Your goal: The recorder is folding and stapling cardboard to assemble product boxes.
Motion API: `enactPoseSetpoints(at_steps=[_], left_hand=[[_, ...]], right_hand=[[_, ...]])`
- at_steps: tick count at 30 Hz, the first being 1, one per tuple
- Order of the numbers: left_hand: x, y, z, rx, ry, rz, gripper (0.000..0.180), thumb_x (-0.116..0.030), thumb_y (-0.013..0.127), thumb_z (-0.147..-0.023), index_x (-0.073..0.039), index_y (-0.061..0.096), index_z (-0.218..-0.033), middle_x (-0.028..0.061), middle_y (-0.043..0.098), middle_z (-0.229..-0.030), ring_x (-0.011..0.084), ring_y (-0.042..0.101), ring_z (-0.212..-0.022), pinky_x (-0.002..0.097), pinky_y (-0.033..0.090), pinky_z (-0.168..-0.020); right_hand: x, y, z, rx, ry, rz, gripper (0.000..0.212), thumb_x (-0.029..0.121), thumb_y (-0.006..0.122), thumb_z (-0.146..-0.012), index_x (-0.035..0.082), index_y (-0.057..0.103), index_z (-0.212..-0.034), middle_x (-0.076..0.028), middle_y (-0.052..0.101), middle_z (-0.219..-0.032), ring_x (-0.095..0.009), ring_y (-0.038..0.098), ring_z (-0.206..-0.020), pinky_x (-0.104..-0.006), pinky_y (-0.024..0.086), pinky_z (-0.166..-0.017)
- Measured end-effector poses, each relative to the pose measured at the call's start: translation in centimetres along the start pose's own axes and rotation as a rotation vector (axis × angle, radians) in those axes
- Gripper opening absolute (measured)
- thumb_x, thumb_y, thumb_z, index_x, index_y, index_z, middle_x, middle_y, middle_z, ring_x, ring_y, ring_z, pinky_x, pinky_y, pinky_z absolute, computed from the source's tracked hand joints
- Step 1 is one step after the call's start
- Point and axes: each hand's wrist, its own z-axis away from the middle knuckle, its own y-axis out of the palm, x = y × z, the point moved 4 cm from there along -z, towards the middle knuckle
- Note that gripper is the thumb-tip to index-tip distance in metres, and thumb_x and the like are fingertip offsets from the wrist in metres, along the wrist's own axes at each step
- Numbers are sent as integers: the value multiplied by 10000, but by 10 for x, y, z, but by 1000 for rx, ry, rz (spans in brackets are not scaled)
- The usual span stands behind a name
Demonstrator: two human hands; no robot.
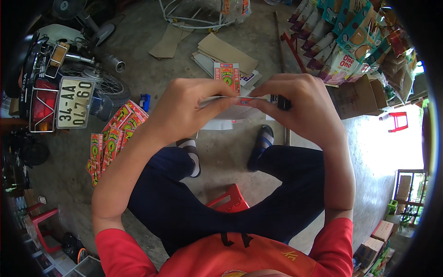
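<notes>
My left hand and my right hand are raised in front of me, fingertips almost meeting. Between their thumbs and fingers they pinch a thin printed card, seen nearly edge-on, with white edges and some red print. Most of its face is hidden by the fingers and the angle. Just beyond the hands lies a red, yellow and green printed card. On the floor left of my left forearm, several similar red cards with green pictures lie in a loose, overlapping pile.
Flat brown cardboard pieces lie on the concrete ahead. A motorbike and a fan stand at left. Packets and an open carton fill the right. A red stool shows beneath me; a white wire frame stands farther off.
</notes>
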Motion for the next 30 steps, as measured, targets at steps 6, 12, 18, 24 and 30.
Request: enactPoseSetpoints(at_steps=[6, 12, 18, 24, 30], left_hand=[[9, 2, 0, 22, 67, 28, 241, -99, 774, -896, 3, 754, -1113, 110, 779, -1021, 194, 742, -953, 321, 559, -869], [66, -36, -5, -255, -172, -95, 1173, -646, 790, -807, -41, 194, -1616, 248, 230, -1626, 358, 213, -1537, 476, 220, -1234], [127, -56, 13, -345, -572, 508, 1322, -701, 786, -775, 26, 67, -1613, 222, 266, -1611, 334, 211, -1538, 504, 200, -1234], [113, -54, 3, -377, -453, 771, 825, -495, 750, -922, 31, 443, -1479, 145, 579, -1382, 219, 555, -1305, 383, 438, -1096], [116, -67, 10, -572, -490, 702, 419, -343, 711, -988, -12, 661, -1242, 48, 709, -1115, 107, 674, -974, 274, 529, -871]], right_hand=[[7, -4, -5, 71, -51, 28, 91, 123, 755, -862, 43, 766, -905, -97, 733, -858, -287, 713, -774, -368, 553, -689], [-34, -12, -5, -158, 130, -180, 197, 202, 743, -912, 24, 771, -992, -113, 742, -878, -203, 711, -791, -336, 543, -756], [-44, -30, 0, -341, 329, -492, 276, 295, 728, -964, 34, 781, -1034, 10, 656, -809, -60, 573, -711, -228, 441, -644], [-70, -34, 6, -448, 392, -786, 310, 332, 722, -961, 48, 770, -1075, -24, 691, -904, -55, 607, -851, -211, 459, -804], [-93, -29, 3, -336, 566, -617, 404, 424, 682, -979, 62, 749, -1147, 39, 615, -803, -51, 535, -642, -221, 423, -598]])
